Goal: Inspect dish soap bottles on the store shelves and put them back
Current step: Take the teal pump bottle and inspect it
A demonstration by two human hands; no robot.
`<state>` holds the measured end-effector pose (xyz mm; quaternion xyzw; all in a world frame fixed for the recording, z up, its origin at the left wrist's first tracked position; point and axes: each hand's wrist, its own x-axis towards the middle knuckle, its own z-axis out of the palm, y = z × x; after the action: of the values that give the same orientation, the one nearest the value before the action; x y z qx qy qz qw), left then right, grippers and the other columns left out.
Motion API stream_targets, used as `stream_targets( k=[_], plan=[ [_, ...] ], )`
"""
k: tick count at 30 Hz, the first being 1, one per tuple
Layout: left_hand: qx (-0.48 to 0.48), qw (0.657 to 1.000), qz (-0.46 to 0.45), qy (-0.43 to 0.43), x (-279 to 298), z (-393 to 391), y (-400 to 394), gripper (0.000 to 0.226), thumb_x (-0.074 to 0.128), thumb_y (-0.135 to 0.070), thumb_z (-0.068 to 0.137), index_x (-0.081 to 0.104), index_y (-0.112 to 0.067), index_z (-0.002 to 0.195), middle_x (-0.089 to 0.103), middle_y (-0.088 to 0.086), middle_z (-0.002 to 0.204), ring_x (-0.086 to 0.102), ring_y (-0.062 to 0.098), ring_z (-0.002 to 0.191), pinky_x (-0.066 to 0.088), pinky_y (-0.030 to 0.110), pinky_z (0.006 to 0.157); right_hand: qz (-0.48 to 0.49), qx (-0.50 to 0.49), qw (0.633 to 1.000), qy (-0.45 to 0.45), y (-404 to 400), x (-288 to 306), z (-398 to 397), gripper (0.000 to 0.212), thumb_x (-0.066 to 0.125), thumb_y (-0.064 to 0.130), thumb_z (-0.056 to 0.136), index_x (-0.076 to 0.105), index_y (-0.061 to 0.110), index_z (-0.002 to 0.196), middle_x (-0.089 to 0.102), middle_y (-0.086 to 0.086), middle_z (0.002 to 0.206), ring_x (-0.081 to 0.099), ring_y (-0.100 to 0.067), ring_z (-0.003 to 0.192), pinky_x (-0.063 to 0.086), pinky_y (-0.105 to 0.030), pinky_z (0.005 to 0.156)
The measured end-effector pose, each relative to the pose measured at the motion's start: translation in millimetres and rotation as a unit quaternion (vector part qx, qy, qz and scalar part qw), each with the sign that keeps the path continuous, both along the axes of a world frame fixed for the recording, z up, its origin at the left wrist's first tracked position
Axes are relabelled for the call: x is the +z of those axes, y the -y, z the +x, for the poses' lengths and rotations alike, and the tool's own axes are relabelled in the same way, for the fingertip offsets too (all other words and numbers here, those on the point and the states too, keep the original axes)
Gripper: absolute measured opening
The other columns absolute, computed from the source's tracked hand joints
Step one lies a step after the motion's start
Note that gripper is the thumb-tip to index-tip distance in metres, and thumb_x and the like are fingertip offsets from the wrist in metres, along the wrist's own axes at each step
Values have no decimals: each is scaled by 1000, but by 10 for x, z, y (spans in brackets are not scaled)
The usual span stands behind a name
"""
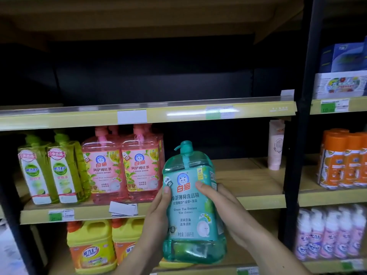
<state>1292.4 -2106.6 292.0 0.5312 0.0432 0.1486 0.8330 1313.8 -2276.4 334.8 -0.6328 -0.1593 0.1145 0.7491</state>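
The teal dish soap bottle (191,205) sits between my two hands, upright with its pump head at the top and its label facing me, so I judge I am mid-inspection. It is off the shelf and in front of it, its base hanging over the lower tier and its pump rising level with the middle shelf (248,175).

My left hand (156,213) grips the bottle's left side, thumb laid on the label's front edge and fingers curled round behind, out of sight. My right hand (220,207) holds the right side, thumb pressed on the label near the logo, the other fingers wrapped round the far side. Both hands clasp it about equally.

What the put-back turns on, as I read it: the bare stretch of the middle shelf lies up and slightly to the right, behind the bottle, just right of the pink dish soap bottles (123,165). The bottle's long axis is already vertical, so it needs no turning, only lifting and pushing forward. The right hand is nearer that gap and would lead; the left would steady.

Further left stand green bottles (53,171). Below are yellow jugs (91,245). A pale tube (276,145) leans at the shelf's far right, and orange cans (343,159) fill the next bay.
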Motion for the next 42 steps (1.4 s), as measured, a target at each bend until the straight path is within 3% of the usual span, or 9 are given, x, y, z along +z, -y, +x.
stream_targets(
  k=[4,8,13,17,20,24,30,35,42],
  plan=[
    [-33,998,-35,-49,-52,20,-50,55,68,-66,86,84,-23,116,80,20,121,80,42,104,67,49,74,-16,21,998,62,43,19,-181,58,79,66,71,66,41,122,79,20,113,77,-3,103,59,-34,91],
    [-60,994,-57,-71,-131,4,-75,58,64,-71,87,87,-21,107,80,22,119,80,42,100,67,48,72,-28,21,995,98,58,-12,-248,44,82,59,84,68,42,122,79,17,118,78,-8,107,62,-36,93],
    [-38,998,-13,-56,-159,-30,-123,70,60,-83,81,86,-24,109,81,20,117,80,42,102,67,53,78,-7,62,993,98,127,-67,-259,50,87,58,78,70,46,124,77,15,127,76,-9,113,61,-19,84],
    [-24,999,21,-32,-106,-97,-116,79,65,-91,76,83,-26,117,80,17,121,79,40,108,67,53,83,-20,125,987,101,100,-146,-268,63,91,51,78,60,55,133,75,11,133,74,-15,119,62,-25,90],
    [-29,999,22,-25,-62,-137,-110,85,68,-87,78,76,-21,131,76,20,130,75,43,117,66,53,87,-17,128,986,110,29,-189,-291,65,95,39,75,59,60,124,76,9,130,76,-17,117,64,-32,91],
    [-41,999,16,-29,-72,-140,-116,75,56,-81,90,76,-21,132,75,20,133,75,42,119,66,49,86,-65,25,986,154,-58,-236,-326,72,90,52,64,59,39,127,79,15,119,77,-9,108,63,-45,97],
    [-15,999,38,-26,-100,-177,-71,89,58,-99,68,82,-28,118,79,16,125,78,39,112,67,51,85,-154,-87,961,213,-61,-224,-338,66,75,80,63,65,36,111,77,30,102,74,8,89,61,-22,74],
    [0,998,58,-14,-90,-215,-75,93,66,-106,47,83,-36,106,83,12,115,81,34,103,68,45,74,-47,-60,980,182,-22,-277,-283,44,82,54,78,76,26,111,83,7,108,80,-17,99,64,-54,88],
    [-10,996,84,19,55,-315,-37,83,67,-95,68,82,-28,116,80,16,121,79,39,109,68,52,82,-26,-34,982,184,-4,-327,-217,50,85,51,76,73,25,116,83,5,110,80,-16,98,66,-42,83]
  ],
)
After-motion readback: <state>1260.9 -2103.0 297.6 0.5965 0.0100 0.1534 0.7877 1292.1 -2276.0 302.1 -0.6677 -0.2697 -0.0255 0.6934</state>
